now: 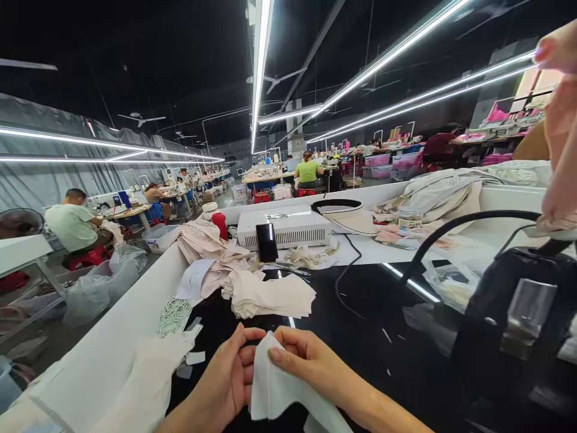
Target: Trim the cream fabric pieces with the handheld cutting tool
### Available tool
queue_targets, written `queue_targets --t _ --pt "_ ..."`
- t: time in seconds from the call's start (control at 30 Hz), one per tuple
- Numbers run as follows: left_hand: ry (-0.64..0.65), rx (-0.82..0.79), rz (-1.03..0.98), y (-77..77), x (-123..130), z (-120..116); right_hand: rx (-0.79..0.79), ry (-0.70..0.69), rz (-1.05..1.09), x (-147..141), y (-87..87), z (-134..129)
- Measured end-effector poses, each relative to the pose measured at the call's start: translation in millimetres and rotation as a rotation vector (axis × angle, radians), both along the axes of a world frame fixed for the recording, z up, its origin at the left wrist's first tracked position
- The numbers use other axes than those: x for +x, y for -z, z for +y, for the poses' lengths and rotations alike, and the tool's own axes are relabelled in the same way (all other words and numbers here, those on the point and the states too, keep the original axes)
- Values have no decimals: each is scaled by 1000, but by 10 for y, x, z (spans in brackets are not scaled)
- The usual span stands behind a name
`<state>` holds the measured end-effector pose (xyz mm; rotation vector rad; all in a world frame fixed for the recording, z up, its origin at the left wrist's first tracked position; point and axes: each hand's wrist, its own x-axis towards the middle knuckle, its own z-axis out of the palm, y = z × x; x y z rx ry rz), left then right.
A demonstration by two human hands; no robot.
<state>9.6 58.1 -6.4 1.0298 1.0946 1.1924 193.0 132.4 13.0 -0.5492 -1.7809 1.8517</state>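
A white fabric piece (pixel 277 388) hangs above the glossy black tabletop (pixel 374 337) at the bottom centre. My right hand (pixel 311 361) pinches its upper edge between thumb and fingers. My left hand (pixel 232 373) is beside the cloth's left edge, palm turned inward, fingers curved and apart, with their tips close to the cloth; whether they hold it is unclear. Beyond my hands lies a stack of cream fabric pieces (pixel 274 294). To the left are a coil of pale green cord (pixel 175 316) and more cream cloth (pixel 148 373).
A phone (pixel 267 242) leans against a white vented box (pixel 288 227). A cream visor (pixel 347 213) sits right of it. A dark machine with a hose (pixel 518 300) stands at the right. A low white wall (pixel 121 319) borders the left side. People sit at sewing tables beyond.
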Motion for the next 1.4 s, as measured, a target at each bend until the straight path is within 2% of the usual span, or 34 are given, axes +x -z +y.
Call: queue_targets --t 0.07,0.23,0.4,0.53,0.63,0.77,0.97,1.13,1.23,1.4 --pt "-55 -29 -17 1 -15 45 21 13 -15 -48 -26 62" --pt "-185 87 106 -122 -141 289 62 95 -64 -79 -33 213" --pt "-296 210 338 -374 -398 747 140 259 -125 -11 -33 478" --pt "-326 210 557 -506 -555 1121 219 473 -173 94 -63 794" --pt "-335 181 720 -516 -621 1311 252 613 -211 143 -55 1022" --pt "-330 142 898 -458 -670 1401 306 701 -287 134 4 1238" --pt "-279 78 1050 -360 -665 1378 491 740 -457 139 98 1347" --pt "-231 -2 1097 -437 -776 1244 640 803 -516 237 72 1165" --pt "-211 -76 1177 -586 -1017 982 696 801 -478 272 26 992" --pt "-187 -242 1424 -784 -1432 260 731 715 -362 219 14 743"
